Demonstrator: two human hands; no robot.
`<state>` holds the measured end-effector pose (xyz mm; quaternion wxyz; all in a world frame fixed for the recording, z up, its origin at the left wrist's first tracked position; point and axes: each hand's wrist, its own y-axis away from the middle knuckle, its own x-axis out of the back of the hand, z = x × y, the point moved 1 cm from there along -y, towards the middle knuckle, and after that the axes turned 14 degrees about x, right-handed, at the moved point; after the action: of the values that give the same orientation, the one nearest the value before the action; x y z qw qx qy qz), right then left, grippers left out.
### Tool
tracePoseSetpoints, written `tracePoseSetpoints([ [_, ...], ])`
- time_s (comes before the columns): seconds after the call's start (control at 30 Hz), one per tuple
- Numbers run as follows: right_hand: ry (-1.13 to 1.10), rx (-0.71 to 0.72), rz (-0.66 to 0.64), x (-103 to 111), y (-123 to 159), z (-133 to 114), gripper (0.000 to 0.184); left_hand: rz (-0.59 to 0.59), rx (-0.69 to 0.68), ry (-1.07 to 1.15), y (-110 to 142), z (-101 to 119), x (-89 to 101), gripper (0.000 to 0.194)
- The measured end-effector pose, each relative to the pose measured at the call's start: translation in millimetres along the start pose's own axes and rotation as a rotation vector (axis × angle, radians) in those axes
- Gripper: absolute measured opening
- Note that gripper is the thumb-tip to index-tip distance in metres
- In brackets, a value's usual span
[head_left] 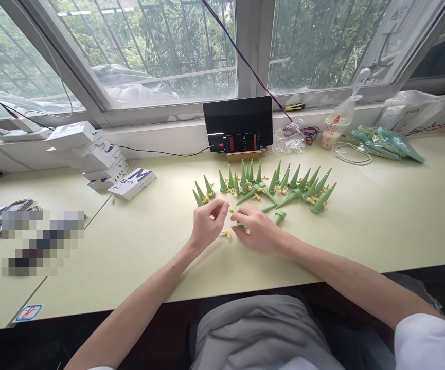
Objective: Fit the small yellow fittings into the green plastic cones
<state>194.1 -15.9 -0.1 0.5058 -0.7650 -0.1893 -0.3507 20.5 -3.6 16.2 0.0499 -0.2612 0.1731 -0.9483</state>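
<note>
My left hand [207, 223] rests on the pale green table [145, 246] with its fingers curled and pinched together; whatever they hold is too small to name. My right hand [256, 228] lies just beside it, fingers closed over a green cone-shaped spike [241, 226] with a small yellow piece. Another small yellow part [227, 234] lies on the table between the hands. Behind them stands a row of several green spikes with yellow valves [268, 185], some upright, some lying down.
A dark tablet [237, 121] with a phone [242, 142] leaning on it stands at the window sill. White boxes [91, 154] are stacked at the left, with one boxed "M" pack [132, 183]. Bags, a coiled cable and green packets [384, 144] lie at the right.
</note>
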Motion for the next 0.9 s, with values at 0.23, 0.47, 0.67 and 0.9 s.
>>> tracePoseSetpoints([
  [0.23, 0.035, -0.006, -0.034, -2.6, -0.6, -1.6, 0.006, -0.038, -0.003, -0.014, 1.0, -0.3, -1.7, 0.022],
  [0.47, 0.061, 0.011, -0.09, -7.2, -1.8, -4.8, 0.016, -0.055, 0.003, -0.032, 2.6, 2.4, -2.8, 0.023],
  [0.67, 0.066, 0.006, -0.11, -8.7, -1.9, -5.3, 0.014, -0.082, -0.002, -0.047, 2.9, 2.4, -3.0, 0.024],
  [0.9, 0.077, 0.022, -0.108, -13.2, 0.7, -2.2, 0.012, -0.099, -0.021, -0.097, 3.9, 2.7, -3.6, 0.024],
])
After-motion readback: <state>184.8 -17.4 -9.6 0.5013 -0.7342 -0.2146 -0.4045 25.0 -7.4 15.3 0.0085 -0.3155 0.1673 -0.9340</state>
